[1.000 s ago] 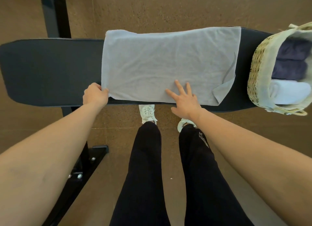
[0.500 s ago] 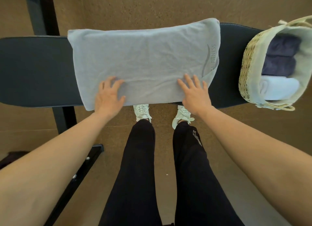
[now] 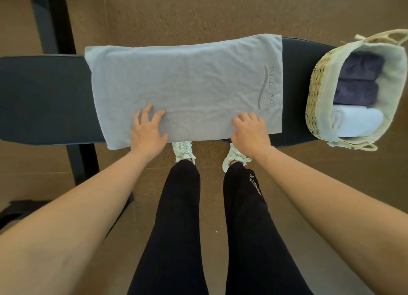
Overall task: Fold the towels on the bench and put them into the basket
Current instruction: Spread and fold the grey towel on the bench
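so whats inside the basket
The basket holds two dark towels and a white towel, side by side. Anything beneath them, and the basket's floor, is covered.

Brown floor [image 3: 198, 12], black post [image 3: 55, 18], white sneakers [image 3: 183, 150]

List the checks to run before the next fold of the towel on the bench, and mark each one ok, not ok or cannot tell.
1. Towel spread flat: ok, only light creases.
2. Towel within the bench: not ok, its far edge hangs past the bench.
3. Left hand on the near edge: ok, fingers spread on the cloth.
4. Right hand gripping the near edge: cannot tell, fingers curled on it.
5. Basket clear of the towel: ok, it stands apart at the bench's right end.
6. Room in the basket: cannot tell, stored towels cover most of the inside that shows.
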`<state>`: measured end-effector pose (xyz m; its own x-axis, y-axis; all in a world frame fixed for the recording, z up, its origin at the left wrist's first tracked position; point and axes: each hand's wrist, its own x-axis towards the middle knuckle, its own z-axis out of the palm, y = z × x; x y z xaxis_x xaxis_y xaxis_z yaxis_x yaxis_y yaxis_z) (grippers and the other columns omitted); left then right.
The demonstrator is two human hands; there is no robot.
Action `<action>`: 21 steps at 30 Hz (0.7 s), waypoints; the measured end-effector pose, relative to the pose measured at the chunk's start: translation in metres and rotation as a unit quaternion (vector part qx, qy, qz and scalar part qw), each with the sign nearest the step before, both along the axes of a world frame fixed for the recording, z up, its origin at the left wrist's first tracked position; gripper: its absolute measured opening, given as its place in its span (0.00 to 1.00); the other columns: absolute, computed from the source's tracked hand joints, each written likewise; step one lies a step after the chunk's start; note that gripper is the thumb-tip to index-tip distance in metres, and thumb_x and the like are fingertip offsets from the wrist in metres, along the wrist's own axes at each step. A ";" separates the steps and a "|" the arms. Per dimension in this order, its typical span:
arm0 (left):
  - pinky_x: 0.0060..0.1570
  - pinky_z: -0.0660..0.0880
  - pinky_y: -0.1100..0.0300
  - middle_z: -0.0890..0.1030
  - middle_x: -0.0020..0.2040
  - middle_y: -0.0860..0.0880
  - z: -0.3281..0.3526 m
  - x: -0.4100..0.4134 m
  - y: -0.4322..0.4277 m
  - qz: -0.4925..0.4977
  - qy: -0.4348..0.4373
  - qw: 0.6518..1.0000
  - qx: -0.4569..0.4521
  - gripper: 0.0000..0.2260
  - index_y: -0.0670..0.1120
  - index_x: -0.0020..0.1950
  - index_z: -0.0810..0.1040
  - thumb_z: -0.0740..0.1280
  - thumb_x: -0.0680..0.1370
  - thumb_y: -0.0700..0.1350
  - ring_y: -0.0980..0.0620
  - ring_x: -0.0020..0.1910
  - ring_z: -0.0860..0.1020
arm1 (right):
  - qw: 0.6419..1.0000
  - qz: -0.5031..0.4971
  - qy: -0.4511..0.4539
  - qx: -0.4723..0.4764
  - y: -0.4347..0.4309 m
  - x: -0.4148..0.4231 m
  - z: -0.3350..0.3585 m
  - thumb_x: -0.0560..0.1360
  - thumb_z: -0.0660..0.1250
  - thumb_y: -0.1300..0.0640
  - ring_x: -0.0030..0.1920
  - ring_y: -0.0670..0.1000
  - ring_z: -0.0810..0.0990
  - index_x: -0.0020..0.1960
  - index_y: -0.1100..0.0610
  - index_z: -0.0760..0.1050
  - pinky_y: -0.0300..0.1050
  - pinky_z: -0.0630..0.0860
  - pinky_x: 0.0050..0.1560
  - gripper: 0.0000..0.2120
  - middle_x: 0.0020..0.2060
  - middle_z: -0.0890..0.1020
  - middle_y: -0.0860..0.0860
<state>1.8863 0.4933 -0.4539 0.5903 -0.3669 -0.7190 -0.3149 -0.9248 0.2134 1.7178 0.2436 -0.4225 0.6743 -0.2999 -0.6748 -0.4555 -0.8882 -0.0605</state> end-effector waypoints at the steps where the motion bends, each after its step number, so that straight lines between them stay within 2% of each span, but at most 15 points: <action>1: 0.71 0.70 0.41 0.52 0.83 0.51 0.001 0.001 0.000 -0.003 0.001 1.000 -0.001 0.30 0.58 0.78 0.64 0.71 0.78 0.48 0.40 0.81 0.50 | 1.000 0.006 -0.017 0.023 0.012 0.015 -0.005 0.77 0.62 0.56 0.63 0.60 0.73 0.65 0.56 0.73 0.55 0.70 0.60 0.17 0.66 0.75 0.57; 4: 0.67 0.72 0.44 0.57 0.81 0.53 0.003 0.006 0.006 -0.002 0.016 1.000 -0.026 0.26 0.58 0.74 0.69 0.71 0.78 0.48 0.43 0.79 0.54 | 0.996 0.028 -0.041 0.074 0.046 0.058 -0.015 0.77 0.65 0.54 0.78 0.62 0.58 0.78 0.52 0.64 0.63 0.64 0.72 0.29 0.81 0.57 0.56; 6: 0.62 0.74 0.46 0.64 0.77 0.52 0.005 0.016 0.012 0.021 0.024 0.998 -0.061 0.21 0.56 0.71 0.73 0.70 0.79 0.48 0.45 0.75 0.61 | 0.994 0.054 -0.039 0.092 0.063 0.083 -0.020 0.78 0.67 0.51 0.82 0.63 0.48 0.82 0.47 0.54 0.69 0.59 0.75 0.37 0.83 0.46 0.52; 8: 0.58 0.74 0.49 0.70 0.69 0.49 0.006 0.030 0.021 0.087 -0.006 0.992 -0.093 0.18 0.52 0.69 0.74 0.69 0.79 0.47 0.46 0.69 0.69 | 0.992 0.080 -0.033 0.094 0.074 0.103 -0.024 0.78 0.69 0.48 0.82 0.65 0.42 0.83 0.43 0.46 0.74 0.57 0.74 0.42 0.83 0.40 0.50; 11: 0.56 0.76 0.47 0.70 0.68 0.46 0.005 0.060 0.037 0.213 -0.118 0.968 -0.065 0.19 0.49 0.69 0.72 0.71 0.79 0.49 0.44 0.67 0.70 | 0.991 0.091 -0.002 0.096 0.081 0.121 -0.033 0.77 0.71 0.44 0.80 0.67 0.37 0.82 0.39 0.41 0.79 0.55 0.72 0.47 0.82 0.36 0.49; 13: 0.58 0.76 0.44 0.67 0.71 0.45 0.004 0.082 0.046 0.283 -0.147 0.947 -0.038 0.24 0.49 0.72 0.69 0.72 0.78 0.50 0.42 0.68 0.68 | 0.991 0.086 0.026 0.096 0.082 0.126 -0.039 0.77 0.70 0.44 0.79 0.68 0.33 0.82 0.38 0.39 0.81 0.53 0.71 0.47 0.82 0.33 0.49; 15: 0.60 0.76 0.44 0.66 0.73 0.46 0.000 0.104 0.050 0.347 -0.123 0.929 -0.028 0.29 0.50 0.75 0.65 0.73 0.77 0.52 0.43 0.69 0.69 | 0.991 0.087 0.040 0.089 0.084 0.125 -0.044 0.78 0.69 0.48 0.78 0.69 0.30 0.81 0.38 0.37 0.81 0.52 0.71 0.48 0.81 0.31 0.49; 17: 0.59 0.76 0.46 0.70 0.70 0.47 -0.003 0.124 0.051 0.398 -0.084 0.913 -0.038 0.31 0.50 0.75 0.64 0.74 0.77 0.53 0.44 0.66 0.73 | 0.992 0.094 0.040 0.078 0.085 0.124 -0.046 0.78 0.69 0.51 0.78 0.70 0.30 0.81 0.38 0.35 0.81 0.52 0.71 0.48 0.80 0.29 0.50; 19: 0.53 0.76 0.50 0.76 0.62 0.50 -0.004 0.137 0.046 0.427 -0.035 0.902 -0.058 0.26 0.49 0.71 0.67 0.74 0.77 0.52 0.46 0.59 0.78 | 0.992 0.100 0.041 0.068 0.086 0.123 -0.046 0.79 0.69 0.50 0.78 0.70 0.30 0.81 0.38 0.33 0.81 0.53 0.71 0.49 0.80 0.29 0.50; 21: 0.49 0.76 0.51 0.79 0.56 0.51 -0.005 0.145 0.041 0.417 0.003 0.907 -0.050 0.17 0.49 0.64 0.73 0.73 0.78 0.50 0.47 0.53 0.80 | 0.992 0.103 0.045 0.066 0.086 0.124 -0.046 0.79 0.69 0.49 0.78 0.70 0.30 0.80 0.37 0.31 0.80 0.53 0.72 0.50 0.79 0.28 0.50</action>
<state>2.0314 0.5344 -0.4584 0.6891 0.1423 -0.7106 0.4873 -0.8168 0.3090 1.8417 0.3296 -0.4687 0.6472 -0.0679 -0.7593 -0.2744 -0.9500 -0.1489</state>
